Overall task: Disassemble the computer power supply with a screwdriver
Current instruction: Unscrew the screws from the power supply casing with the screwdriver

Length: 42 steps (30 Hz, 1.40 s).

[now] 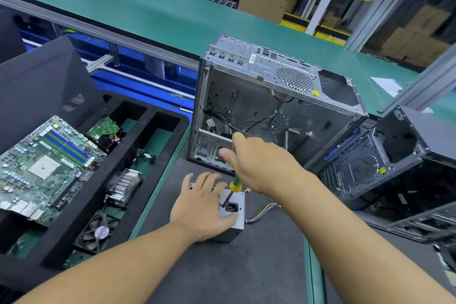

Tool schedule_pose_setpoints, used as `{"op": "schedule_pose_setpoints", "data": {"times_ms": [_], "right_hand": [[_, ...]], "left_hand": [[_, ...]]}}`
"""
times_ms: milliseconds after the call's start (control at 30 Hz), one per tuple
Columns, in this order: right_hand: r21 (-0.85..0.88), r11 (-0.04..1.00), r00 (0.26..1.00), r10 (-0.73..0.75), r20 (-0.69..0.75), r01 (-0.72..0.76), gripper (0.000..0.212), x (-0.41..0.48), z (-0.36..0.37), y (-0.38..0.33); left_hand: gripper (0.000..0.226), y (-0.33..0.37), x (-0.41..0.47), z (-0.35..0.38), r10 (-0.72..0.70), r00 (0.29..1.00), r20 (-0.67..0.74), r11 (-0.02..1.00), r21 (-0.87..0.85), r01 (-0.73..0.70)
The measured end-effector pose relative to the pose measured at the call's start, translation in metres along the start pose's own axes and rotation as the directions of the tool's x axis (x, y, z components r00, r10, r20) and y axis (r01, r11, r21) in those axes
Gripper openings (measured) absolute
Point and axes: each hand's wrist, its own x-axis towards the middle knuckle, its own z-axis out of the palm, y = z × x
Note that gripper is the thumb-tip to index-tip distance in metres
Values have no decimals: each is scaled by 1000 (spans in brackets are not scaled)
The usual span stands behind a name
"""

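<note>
The grey metal power supply (pixel 237 217) stands on the dark mat in front of me, its socket face turned up, with coloured wires (pixel 264 212) trailing off its right side. My left hand (pixel 201 207) lies on top of it with fingers spread, thumb near the socket. My right hand (pixel 261 163) grips the screwdriver (pixel 234 185), which has a green and yellow handle. Its shaft slants down and its tip meets the top face just left of the socket.
An empty silver computer case (pixel 271 111) stands open just behind the power supply. A black foam tray (pixel 138 145) on the left holds a motherboard (pixel 42 165), a hard drive (pixel 106 128), a heatsink (pixel 125 185) and a fan (pixel 98 232). A second dark case (pixel 385 155) is at right.
</note>
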Motion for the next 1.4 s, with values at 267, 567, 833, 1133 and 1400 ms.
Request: {"op": "schedule_pose_setpoints", "data": {"times_ms": [267, 567, 833, 1133, 1400], "right_hand": [[117, 988, 984, -117, 136, 102, 21, -8, -9, -4], [69, 986, 986, -158, 53, 155, 16, -12, -3, -3], [-1, 997, 996, -79, -39, 79, 15, -14, 1, -5], [-52, 998, 996, -46, -70, 42, 25, -18, 1, -5], [49, 988, 986, -151, 68, 148, 25, -18, -6, -3]], "left_hand": [[78, 2, -1, -2, 34, 999, 3, 999, 17, -34], [63, 2, 0, 1, 15, 1000, -16, 999, 40, -14], [64, 0, 0, 5, 26, 998, -52, 999, 35, -24], [65, 1, -1, 3, 13, 999, -48, 1000, 25, -12], [62, 3, 0, -1, 10, 1000, -28, 999, 38, -9]]}}
